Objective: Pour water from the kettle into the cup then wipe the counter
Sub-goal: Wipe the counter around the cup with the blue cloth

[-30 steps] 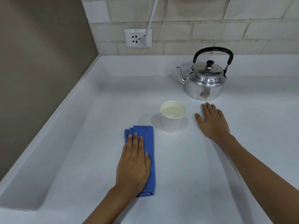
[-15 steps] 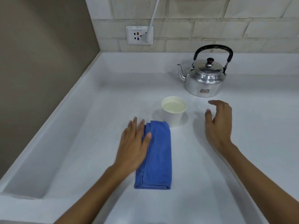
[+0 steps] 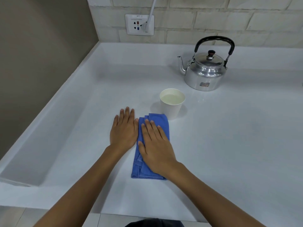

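A folded blue cloth [image 3: 159, 122] lies on the white counter [image 3: 229, 145], just in front of a white paper cup [image 3: 171, 108] that holds water. My right hand [image 3: 155, 145] rests flat on top of the cloth, fingers straight, not curled around it. My left hand [image 3: 123, 130] lies flat on the bare counter, touching the cloth's left edge. A shiny metal kettle [image 3: 205, 74] with a black handle stands upright behind the cup to the right, spout pointing left.
The counter has a raised rim along its left side [image 3: 49, 112] and meets a brick-tiled wall at the back. A wall socket [image 3: 139, 24] with a white cable plugged in sits above the back left corner.
My left hand slid off the cloth onto the counter beside it. My right hand came over from near the kettle and landed flat on the cloth, which shifted right toward the cup.
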Motion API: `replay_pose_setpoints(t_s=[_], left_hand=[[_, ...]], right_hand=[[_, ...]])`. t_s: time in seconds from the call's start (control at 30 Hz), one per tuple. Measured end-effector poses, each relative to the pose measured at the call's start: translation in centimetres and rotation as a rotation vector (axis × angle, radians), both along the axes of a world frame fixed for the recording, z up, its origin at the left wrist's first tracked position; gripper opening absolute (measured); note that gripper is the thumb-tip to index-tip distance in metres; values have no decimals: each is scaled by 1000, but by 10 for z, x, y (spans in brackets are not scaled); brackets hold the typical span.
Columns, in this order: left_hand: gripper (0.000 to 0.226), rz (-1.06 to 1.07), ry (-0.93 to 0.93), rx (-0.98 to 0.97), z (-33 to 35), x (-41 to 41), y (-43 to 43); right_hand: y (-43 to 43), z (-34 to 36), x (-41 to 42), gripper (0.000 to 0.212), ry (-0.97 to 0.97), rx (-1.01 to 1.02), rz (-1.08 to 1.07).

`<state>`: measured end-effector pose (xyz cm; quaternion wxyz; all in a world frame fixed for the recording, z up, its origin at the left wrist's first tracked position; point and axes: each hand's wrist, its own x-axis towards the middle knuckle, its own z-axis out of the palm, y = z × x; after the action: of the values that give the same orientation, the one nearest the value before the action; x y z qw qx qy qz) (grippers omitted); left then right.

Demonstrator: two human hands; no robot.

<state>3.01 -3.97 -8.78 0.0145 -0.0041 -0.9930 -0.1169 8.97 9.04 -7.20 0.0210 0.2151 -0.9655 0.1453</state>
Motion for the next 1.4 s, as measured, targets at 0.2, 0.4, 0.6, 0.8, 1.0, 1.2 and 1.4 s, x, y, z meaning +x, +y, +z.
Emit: replay_pose_setpoints(t_s=[0.2,0.4,0.6,0.8,1.0,1.2,1.4], left_hand=[[52,-6,51,-27,-4,-1,-2],[52,-1,79,-56,-8,-1,-1],[52,2,63,-32,-6,-2,1],[52,0,69,-16,-7,-2,0],[53,-2,82,-27,-6,0,-1],[53,15,67,-43,-4,-1,4],[52,9,72,-10,-1,0,3]], right_hand=[[50,-2,35,53,47,3,-18],[149,-4,4,58,-7,20,-261],[147,1,-60,59,-21,118,-576],[123,-7,-2,62,0,82,-249],[159,-4,-29,68,-7,84,-396],[155,0,-122,58,-55,113,-433],[151,-8,-106,53,12,113,-54]])
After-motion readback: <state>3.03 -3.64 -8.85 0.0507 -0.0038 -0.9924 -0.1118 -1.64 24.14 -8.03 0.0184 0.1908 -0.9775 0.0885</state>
